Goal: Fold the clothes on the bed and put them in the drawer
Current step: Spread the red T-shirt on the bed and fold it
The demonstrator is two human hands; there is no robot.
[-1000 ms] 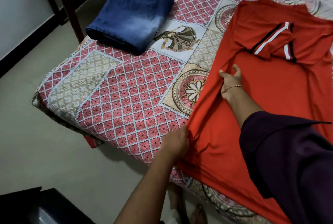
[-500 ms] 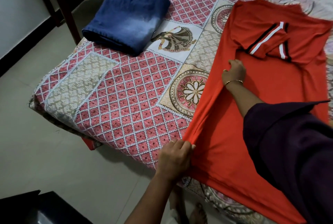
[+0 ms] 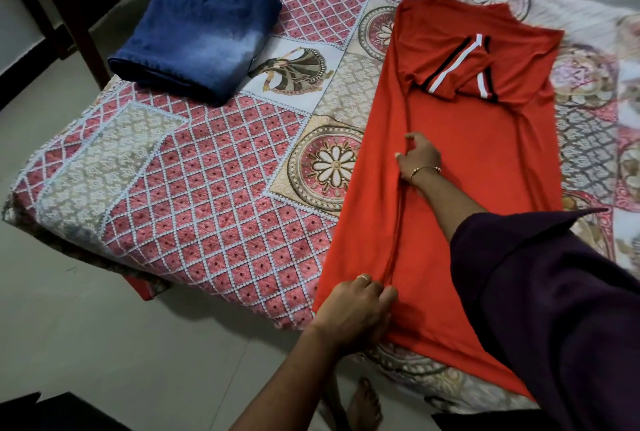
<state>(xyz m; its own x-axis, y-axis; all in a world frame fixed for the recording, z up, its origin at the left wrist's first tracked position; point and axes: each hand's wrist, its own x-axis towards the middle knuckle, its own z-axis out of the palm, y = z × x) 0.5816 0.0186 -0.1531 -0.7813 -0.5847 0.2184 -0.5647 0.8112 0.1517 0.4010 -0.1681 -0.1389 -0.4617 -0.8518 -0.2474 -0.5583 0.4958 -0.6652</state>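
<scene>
Pinching a long ridge in the smooth red shirt [image 3: 478,160], left hand [image 3: 356,309], right hand [image 3: 417,157].

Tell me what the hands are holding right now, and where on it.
Both grip the red shirt along its folded left side: the left hand near the hem, the right hand at mid-length.
</scene>
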